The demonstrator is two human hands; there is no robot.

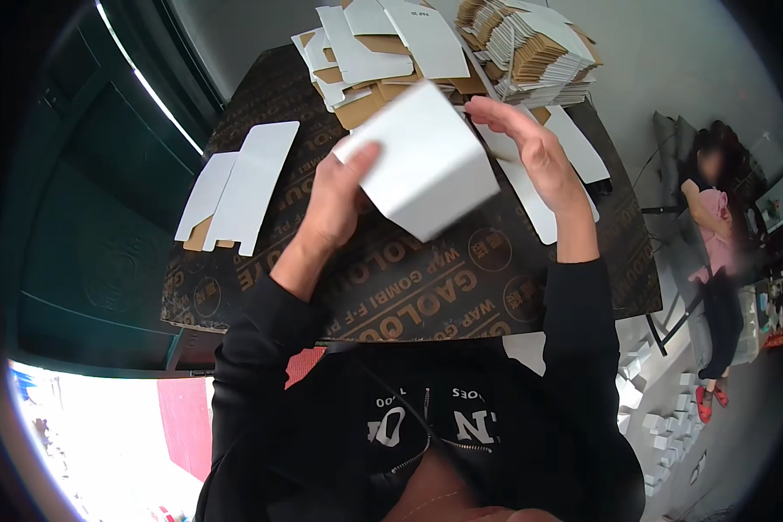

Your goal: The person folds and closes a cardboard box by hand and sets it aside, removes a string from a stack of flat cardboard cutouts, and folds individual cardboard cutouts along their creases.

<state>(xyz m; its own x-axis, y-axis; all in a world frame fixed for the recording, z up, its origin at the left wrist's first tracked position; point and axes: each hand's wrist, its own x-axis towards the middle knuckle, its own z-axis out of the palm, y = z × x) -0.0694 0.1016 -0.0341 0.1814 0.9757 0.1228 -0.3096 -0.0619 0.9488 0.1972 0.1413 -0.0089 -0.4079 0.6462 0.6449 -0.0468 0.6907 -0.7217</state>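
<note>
1. The white cardboard box [428, 163] is a folded, block-like form with smooth, matt faces and crisp straight edges; it is held up over the middle of the worktop [383, 300], tilted, one corner pointing down towards the wearer.
2. The left hand [332, 202] grips the box at its left side, the thumb pressed on a white face; the other fingers are hidden behind it.
3. The right hand [544, 170] is open and flat beside the box's right side, its fingers extended and close together. Whether they touch the box is unclear.
4. The worktop is a dark brown board with a smooth printed surface, lighter brown lettering and round marks.
5. A flat carton blank [257, 178], white with a brown underside and slotted flaps, lies on the left.
6. At the far side sit a loose, overlapping pile of blanks [396, 48] and, to its right, a thick, ridged stack of blanks [544, 56].
7. More flat white blanks [531, 207] lie around the right hand.
</note>
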